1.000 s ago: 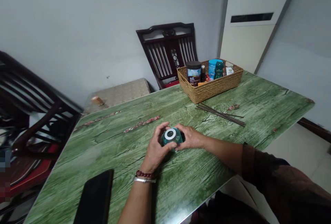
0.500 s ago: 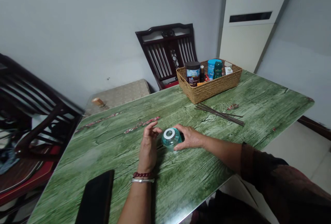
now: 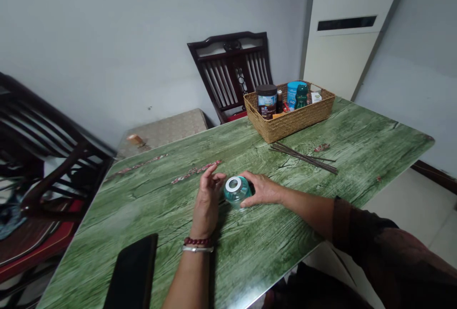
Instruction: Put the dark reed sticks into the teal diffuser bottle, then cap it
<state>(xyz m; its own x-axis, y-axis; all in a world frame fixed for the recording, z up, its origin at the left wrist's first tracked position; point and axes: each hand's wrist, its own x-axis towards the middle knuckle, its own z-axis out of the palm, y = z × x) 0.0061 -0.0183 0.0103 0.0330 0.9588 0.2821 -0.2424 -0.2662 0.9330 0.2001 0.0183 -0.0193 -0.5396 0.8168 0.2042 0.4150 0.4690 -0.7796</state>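
A small round glass bottle [image 3: 238,196], clear with a blue-green tint, stands on the green wood-patterned table [image 3: 271,247]. Around its mouth is a white ring [image 3: 233,184]. My right hand [image 3: 262,189] grips the bottle from the right, thumb at the near side and fingers at the far side. Just left of the bottle is my left hand [image 3: 208,199], its fingers apart and slightly bent, holding nothing. Whether its fingertips touch the glass I cannot tell. Beyond my right hand lies a bundle of thin dark sticks [image 3: 303,157].
A woven basket [image 3: 296,122] with jars and bottles stands at the table's far side. A black phone-like slab [image 3: 132,271] lies at the near left. Dark wooden chairs [image 3: 232,61] stand behind and to the left. The table's near edge runs close to my body.
My left hand's fingers have shifted slightly upward and toward the bottle. My right hand and the bottle have stayed in place.
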